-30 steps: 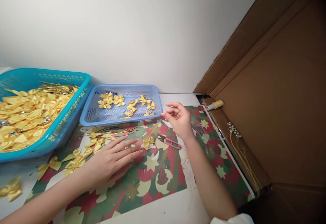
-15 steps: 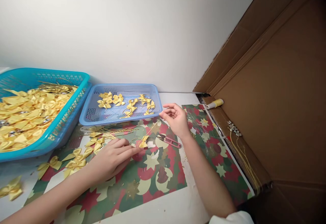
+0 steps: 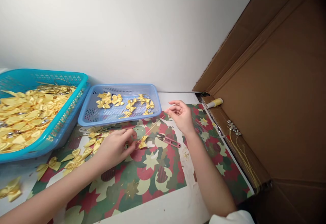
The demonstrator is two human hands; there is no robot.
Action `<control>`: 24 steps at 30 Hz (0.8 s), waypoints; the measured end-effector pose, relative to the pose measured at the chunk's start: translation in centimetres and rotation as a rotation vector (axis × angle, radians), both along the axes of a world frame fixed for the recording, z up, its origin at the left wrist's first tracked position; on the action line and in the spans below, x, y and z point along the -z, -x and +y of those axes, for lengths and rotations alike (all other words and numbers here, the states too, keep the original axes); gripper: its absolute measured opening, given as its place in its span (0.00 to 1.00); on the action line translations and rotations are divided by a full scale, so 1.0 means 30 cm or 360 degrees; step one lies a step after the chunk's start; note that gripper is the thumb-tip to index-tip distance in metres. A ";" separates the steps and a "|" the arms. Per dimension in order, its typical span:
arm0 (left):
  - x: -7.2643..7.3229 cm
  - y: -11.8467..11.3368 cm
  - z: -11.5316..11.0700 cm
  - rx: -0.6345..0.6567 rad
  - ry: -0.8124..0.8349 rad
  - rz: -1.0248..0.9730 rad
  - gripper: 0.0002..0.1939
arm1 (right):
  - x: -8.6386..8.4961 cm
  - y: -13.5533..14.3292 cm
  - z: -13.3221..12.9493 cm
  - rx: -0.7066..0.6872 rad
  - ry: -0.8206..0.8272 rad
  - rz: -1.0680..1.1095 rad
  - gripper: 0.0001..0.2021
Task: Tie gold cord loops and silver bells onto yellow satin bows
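A small yellow satin bow (image 3: 143,142) lies on the patterned sheet between my hands. A thin yellow thread (image 3: 156,124) runs up from beside it toward my right hand. The thumb and index finger of my right hand (image 3: 181,116) are pinched on the thread's far end, off the table. My left hand (image 3: 114,149) is just left of the bow, its fingers curled in; whatever is between them is hidden. Pink-handled thread snips (image 3: 171,141) lie right of the bow. Gold cords (image 3: 103,131) and several more bows (image 3: 74,163) are beside and behind my left hand.
A turquoise basket (image 3: 65,117) full of yellow bows stands at the left. Behind my hands sits a shallow blue basket (image 3: 84,119) with several bows. On the right, a cardboard wall (image 3: 275,91) rises behind a thread spool (image 3: 214,103) and silver bells (image 3: 233,128).
My left hand has drawn back left off the bow, its outstretched fingers now curled. My right hand has shifted slightly right, still pinching the thread.
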State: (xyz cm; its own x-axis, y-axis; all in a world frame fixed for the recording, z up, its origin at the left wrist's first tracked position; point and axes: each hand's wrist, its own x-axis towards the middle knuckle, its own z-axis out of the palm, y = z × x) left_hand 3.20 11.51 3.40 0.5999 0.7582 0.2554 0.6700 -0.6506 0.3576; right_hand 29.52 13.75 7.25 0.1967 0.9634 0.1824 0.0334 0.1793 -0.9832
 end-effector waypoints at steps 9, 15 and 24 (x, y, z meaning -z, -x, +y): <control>-0.015 -0.015 -0.002 0.0164 -0.0284 0.0138 0.09 | -0.019 -0.015 -0.004 -0.0065 0.0040 -0.0032 0.15; -0.035 -0.027 0.005 0.0190 -0.0245 0.0253 0.08 | -0.015 -0.011 -0.003 -0.0063 0.0021 -0.0010 0.14; -0.023 -0.019 0.007 0.0233 -0.0163 0.0191 0.14 | -0.018 -0.005 -0.007 0.0029 -0.0048 0.0019 0.15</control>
